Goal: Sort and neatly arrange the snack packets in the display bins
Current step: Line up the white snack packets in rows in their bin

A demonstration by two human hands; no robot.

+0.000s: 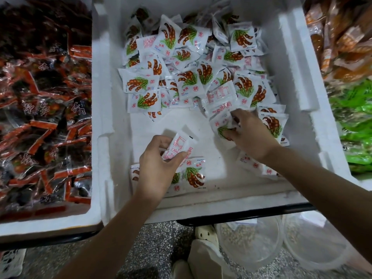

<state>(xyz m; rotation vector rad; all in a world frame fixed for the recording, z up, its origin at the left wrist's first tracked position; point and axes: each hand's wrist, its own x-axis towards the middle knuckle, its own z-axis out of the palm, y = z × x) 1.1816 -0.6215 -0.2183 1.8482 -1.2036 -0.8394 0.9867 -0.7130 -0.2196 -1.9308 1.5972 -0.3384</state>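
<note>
One packet [178,146] sits in the left hand [158,168].

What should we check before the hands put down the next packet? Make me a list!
1. Left hand has a good hold on its packet: ok, fingers and thumb pinch it.
2. Right hand has a hold: ok, it grips a second packet at the pile's edge.
3. Bare spot in the bin to lay packets down: ok.
4. Left packet is picture side up: not ok, the printed back shows.
5. Pile is neat: not ok, packets lie jumbled and overlapping.
6. No stray sorts are hidden under the pile: cannot tell.
</note>
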